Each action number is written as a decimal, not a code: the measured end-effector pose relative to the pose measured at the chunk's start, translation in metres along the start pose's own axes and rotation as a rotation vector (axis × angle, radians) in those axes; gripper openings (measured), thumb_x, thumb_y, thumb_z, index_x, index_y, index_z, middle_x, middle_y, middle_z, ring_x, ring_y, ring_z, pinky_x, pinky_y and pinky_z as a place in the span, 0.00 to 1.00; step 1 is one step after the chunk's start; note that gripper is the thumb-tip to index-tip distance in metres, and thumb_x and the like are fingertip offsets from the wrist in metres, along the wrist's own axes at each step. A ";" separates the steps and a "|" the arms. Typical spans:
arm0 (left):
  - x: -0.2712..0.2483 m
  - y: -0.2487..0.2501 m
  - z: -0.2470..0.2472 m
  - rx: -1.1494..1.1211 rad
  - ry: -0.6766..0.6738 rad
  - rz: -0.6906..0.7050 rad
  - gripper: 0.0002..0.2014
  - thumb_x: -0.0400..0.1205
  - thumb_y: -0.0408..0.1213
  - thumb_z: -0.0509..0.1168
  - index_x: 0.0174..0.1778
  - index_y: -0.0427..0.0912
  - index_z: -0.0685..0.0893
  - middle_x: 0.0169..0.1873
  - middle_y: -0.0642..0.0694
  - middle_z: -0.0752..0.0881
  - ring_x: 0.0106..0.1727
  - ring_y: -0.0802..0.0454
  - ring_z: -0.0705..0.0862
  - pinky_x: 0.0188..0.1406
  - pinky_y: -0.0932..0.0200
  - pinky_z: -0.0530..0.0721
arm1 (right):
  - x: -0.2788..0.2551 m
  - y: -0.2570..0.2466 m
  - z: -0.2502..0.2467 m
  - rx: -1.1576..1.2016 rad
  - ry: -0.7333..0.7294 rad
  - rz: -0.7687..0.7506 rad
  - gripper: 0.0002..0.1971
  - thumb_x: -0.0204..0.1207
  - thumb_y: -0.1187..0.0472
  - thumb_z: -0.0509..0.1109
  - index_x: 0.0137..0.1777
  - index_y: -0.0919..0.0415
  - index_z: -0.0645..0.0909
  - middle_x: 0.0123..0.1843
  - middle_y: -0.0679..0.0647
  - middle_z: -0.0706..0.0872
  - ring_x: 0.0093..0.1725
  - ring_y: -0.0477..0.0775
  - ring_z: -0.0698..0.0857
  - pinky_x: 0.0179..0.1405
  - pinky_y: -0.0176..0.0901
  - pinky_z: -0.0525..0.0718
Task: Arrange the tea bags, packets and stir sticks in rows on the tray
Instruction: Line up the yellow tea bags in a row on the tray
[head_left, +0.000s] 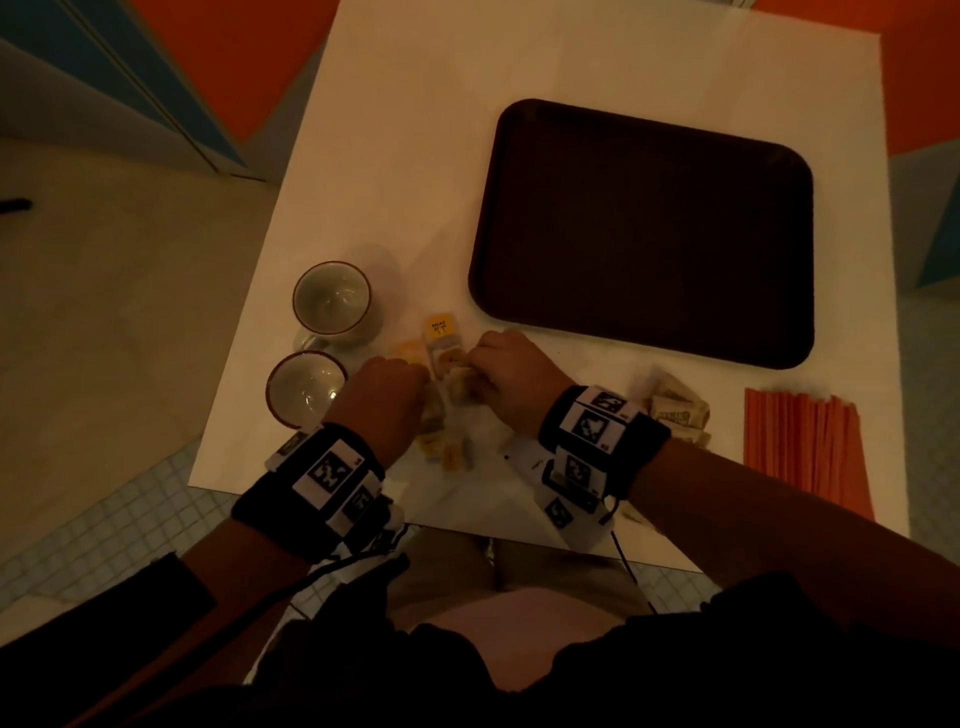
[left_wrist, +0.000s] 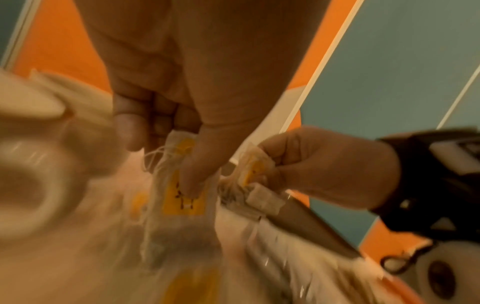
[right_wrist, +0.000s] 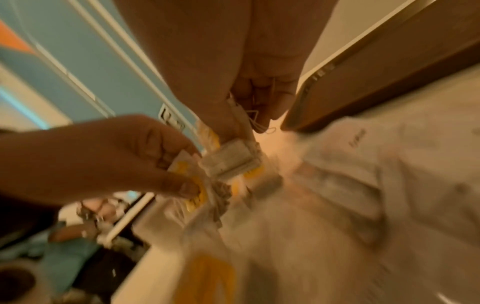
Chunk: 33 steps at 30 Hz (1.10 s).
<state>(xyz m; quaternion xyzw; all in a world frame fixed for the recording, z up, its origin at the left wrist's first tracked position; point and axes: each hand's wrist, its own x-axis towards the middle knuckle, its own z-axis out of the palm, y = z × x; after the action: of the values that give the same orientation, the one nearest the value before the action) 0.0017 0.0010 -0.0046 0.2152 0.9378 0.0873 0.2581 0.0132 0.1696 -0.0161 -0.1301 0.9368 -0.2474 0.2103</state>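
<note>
A heap of tea bags (head_left: 445, 364) with yellow tags lies on the white table just left of the near left corner of the bare dark brown tray (head_left: 644, 234). Both hands are in the heap. My left hand (head_left: 415, 387) pinches one yellow-tagged tea bag (left_wrist: 183, 197) between thumb and fingers. My right hand (head_left: 480, 364) pinches another tea bag (right_wrist: 228, 162), and strings run between the two bags. Paper packets (head_left: 675, 413) lie behind my right wrist. Orange stir sticks (head_left: 802, 447) lie in a bundle at the near right.
Two empty cups (head_left: 332, 301) (head_left: 306, 387) stand at the table's left edge, close to my left hand. The table (head_left: 415, 156) ends just left of them, and its near edge runs under my wrists. The tray's rim (right_wrist: 389, 72) is right beside my right hand.
</note>
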 end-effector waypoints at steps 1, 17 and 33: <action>-0.004 0.001 -0.008 -0.028 0.024 0.013 0.09 0.78 0.29 0.58 0.49 0.37 0.83 0.44 0.39 0.85 0.47 0.41 0.82 0.46 0.50 0.80 | -0.002 -0.001 -0.005 0.037 0.035 0.000 0.11 0.76 0.66 0.63 0.57 0.65 0.79 0.55 0.64 0.80 0.57 0.65 0.75 0.59 0.56 0.72; 0.114 0.041 -0.163 -0.135 0.187 0.259 0.12 0.79 0.35 0.64 0.57 0.35 0.82 0.54 0.33 0.84 0.53 0.35 0.81 0.50 0.48 0.78 | -0.006 0.083 -0.150 0.305 0.514 0.212 0.07 0.75 0.61 0.70 0.51 0.57 0.85 0.44 0.49 0.85 0.44 0.46 0.83 0.39 0.21 0.75; 0.321 0.068 -0.149 0.042 -0.020 0.166 0.13 0.82 0.40 0.61 0.58 0.39 0.82 0.57 0.36 0.83 0.55 0.37 0.81 0.45 0.54 0.73 | 0.128 0.152 -0.160 0.272 0.305 0.230 0.12 0.76 0.66 0.65 0.59 0.62 0.80 0.58 0.61 0.84 0.58 0.58 0.82 0.49 0.38 0.74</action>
<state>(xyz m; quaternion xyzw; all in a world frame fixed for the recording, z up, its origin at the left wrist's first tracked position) -0.3003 0.1982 -0.0025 0.2985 0.9157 0.0866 0.2548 -0.1935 0.3186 -0.0103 0.0458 0.9245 -0.3624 0.1085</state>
